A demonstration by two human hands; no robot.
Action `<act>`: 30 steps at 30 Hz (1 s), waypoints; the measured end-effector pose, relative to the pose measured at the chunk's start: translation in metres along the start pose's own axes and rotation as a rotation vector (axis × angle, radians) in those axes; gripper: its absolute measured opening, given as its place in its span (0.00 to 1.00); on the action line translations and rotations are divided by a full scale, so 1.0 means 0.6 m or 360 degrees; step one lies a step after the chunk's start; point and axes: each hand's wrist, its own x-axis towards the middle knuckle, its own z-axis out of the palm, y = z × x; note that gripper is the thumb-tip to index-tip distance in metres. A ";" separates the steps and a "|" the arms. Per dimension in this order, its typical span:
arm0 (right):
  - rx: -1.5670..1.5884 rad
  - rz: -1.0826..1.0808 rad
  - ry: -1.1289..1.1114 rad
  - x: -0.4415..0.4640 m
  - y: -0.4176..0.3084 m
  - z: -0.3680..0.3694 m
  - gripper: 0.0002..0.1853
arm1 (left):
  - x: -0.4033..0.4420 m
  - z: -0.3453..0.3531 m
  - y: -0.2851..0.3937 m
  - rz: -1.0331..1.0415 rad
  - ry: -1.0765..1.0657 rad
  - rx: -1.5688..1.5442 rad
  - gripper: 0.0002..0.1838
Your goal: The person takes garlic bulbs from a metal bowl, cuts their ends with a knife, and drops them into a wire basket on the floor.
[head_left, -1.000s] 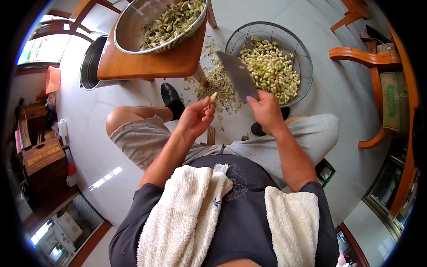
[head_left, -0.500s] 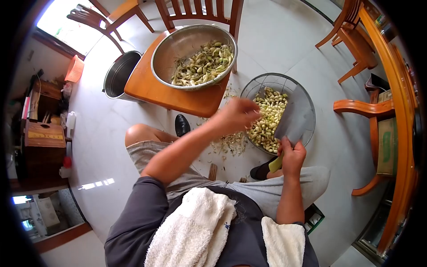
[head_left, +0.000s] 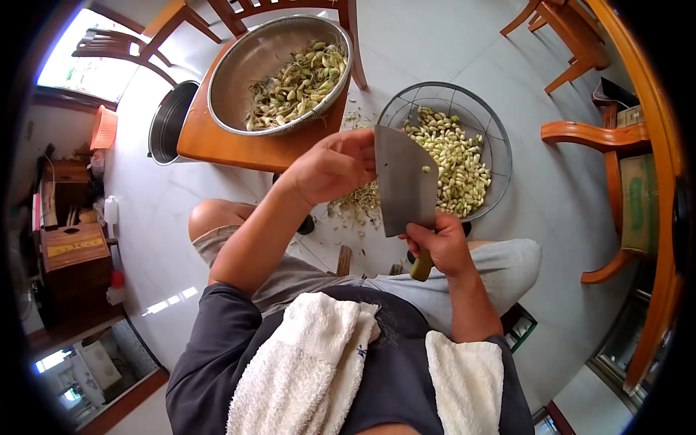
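Observation:
My right hand is closed around the green handle of a cleaver, its wide grey blade pointing up and away from me. A small pale bit sticks to the blade. My left hand is curled at the blade's left edge, its fingertips partly hidden there, so I cannot make out what they hold. Beyond the blade, a round wire basket on the floor contains many trimmed pale-green bulbs, partly covered by the cleaver. Untrimmed bulbs with stringy stems lie in a perforated metal colander.
The colander stands on a wooden chair, with a metal bucket to its left. Trimmings litter the floor between chair and basket. A wooden table runs along the right side. White towels hang over my chest.
The cleaver has swung left and toward me, from over the basket to beside my left hand. My left hand has moved back from the basket's edge. The view has shifted slightly.

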 end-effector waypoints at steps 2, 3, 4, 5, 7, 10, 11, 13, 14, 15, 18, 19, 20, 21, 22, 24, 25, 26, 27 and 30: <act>0.0003 0.0033 -0.0068 0.001 0.010 -0.001 0.05 | -0.011 -0.004 -0.015 -0.0029 0.0070 -0.0125 0.34; 0.0004 0.0042 -0.0081 0.000 0.011 -0.001 0.05 | -0.016 -0.004 -0.020 -0.0047 0.0107 -0.0186 0.33; 0.0006 0.0051 -0.0092 -0.001 0.011 0.000 0.05 | -0.022 -0.006 -0.023 -0.0041 0.0082 -0.0166 0.31; 0.0009 0.0058 -0.0101 0.000 0.011 0.000 0.05 | -0.030 -0.007 -0.028 -0.0023 0.0109 -0.0162 0.31; 0.0039 0.0050 -0.0020 0.003 0.010 0.003 0.06 | -0.049 0.000 -0.044 0.0015 0.0157 -0.0157 0.31; 0.0111 0.0040 0.0104 0.005 0.012 0.002 0.05 | -0.072 0.005 -0.064 -0.0129 0.0371 0.0300 0.25; 0.0137 0.0032 0.0139 0.008 0.013 0.002 0.06 | -0.079 0.001 -0.068 -0.0214 0.0465 0.0476 0.24; 0.0193 0.0036 0.0193 0.010 0.011 0.001 0.05 | -0.085 -0.023 -0.092 -0.0461 0.0532 0.1219 0.19; 0.0220 0.0035 0.0213 0.011 0.009 0.001 0.05 | -0.089 -0.039 -0.111 -0.0619 0.0542 0.1665 0.19; 0.0199 0.0030 0.0223 0.011 0.008 0.000 0.06 | -0.100 -0.068 -0.150 -0.0445 0.0534 0.2291 0.13; 0.0136 0.0011 0.0247 0.013 0.003 0.003 0.06 | -0.105 -0.125 -0.195 -0.0374 0.0355 0.3023 0.02; 0.0126 -0.0003 0.0255 0.013 0.007 0.000 0.05 | -0.100 -0.128 -0.194 -0.0260 0.0354 0.3070 0.03; 0.0116 -0.0014 0.0265 0.013 0.011 -0.003 0.05 | -0.097 -0.131 -0.193 0.0076 0.0369 0.3083 0.04; 0.0107 -0.0022 0.0275 0.013 0.013 -0.004 0.05 | -0.088 -0.098 -0.166 0.0411 0.0382 0.3076 0.04; 0.0089 -0.0032 0.0277 0.013 0.011 -0.002 0.04 | -0.081 -0.065 -0.137 0.0741 0.0393 0.3051 0.04; 0.0004 -0.0046 0.0301 0.013 0.007 -0.002 0.04 | -0.077 -0.007 -0.071 0.0299 0.0513 0.2747 0.04; -0.0036 -0.0052 0.0317 0.012 0.007 -0.004 0.04 | -0.076 0.012 -0.041 0.0085 0.0563 0.2581 0.04; -0.0023 -0.0048 0.0316 0.012 0.008 -0.006 0.04 | -0.072 0.013 -0.008 0.0193 0.0635 0.2539 0.03; -0.0009 -0.0042 0.0316 0.013 0.011 -0.009 0.04 | -0.064 0.007 0.031 0.0299 0.0705 0.2492 0.03; 0.0004 0.0005 0.0336 0.014 0.020 -0.013 0.04 | -0.016 -0.024 0.163 0.0326 0.1164 0.2837 0.08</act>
